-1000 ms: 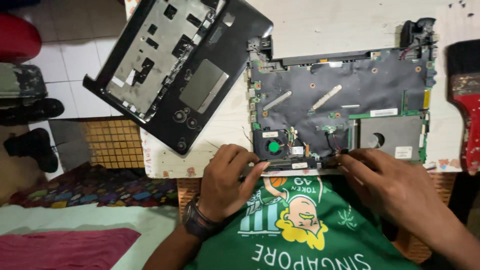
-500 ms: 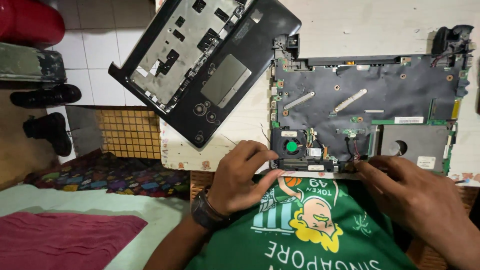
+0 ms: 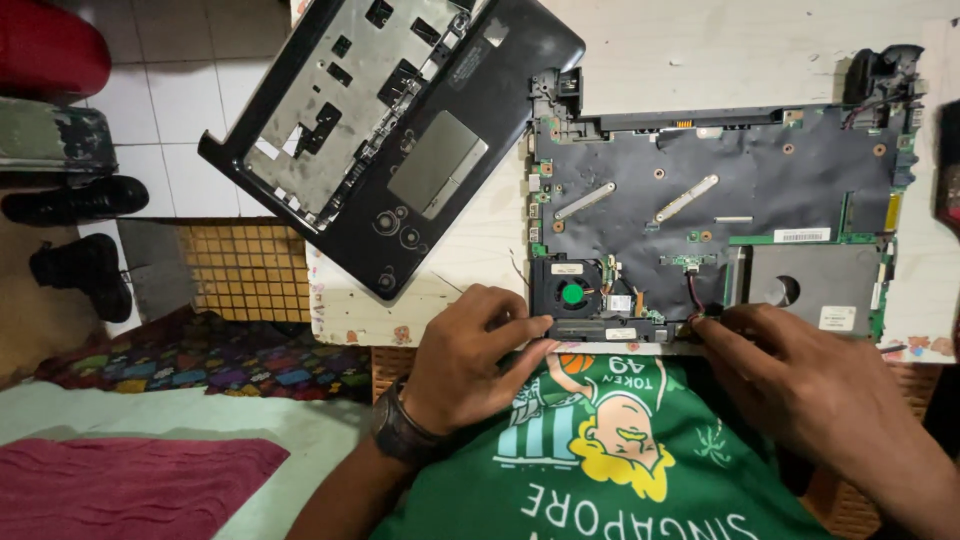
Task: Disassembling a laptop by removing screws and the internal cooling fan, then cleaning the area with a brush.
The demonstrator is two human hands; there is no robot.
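- Shoes (image 3: 75,200) stand on the tiled floor, far left of the laptop base (image 3: 715,225).
- A black top cover (image 3: 395,135), already lifted off, lies tilted and upside down on the surface (image 3: 470,250), just left of the base.
- The left hand (image 3: 465,360) presses on the base's near edge, its fingertips (image 3: 525,325) touching the housing just below the fan (image 3: 570,293); its grip is loose and holds nothing.
- The base lies flat on the surface with its board bare: the opening-up looks done, while the fan and board are still seated.
- The right hand (image 3: 810,390) works at the base's near edge, its fingers pinching at the end of the thin wires (image 3: 692,290) right of the fan; whether the plug is free cannot be told.
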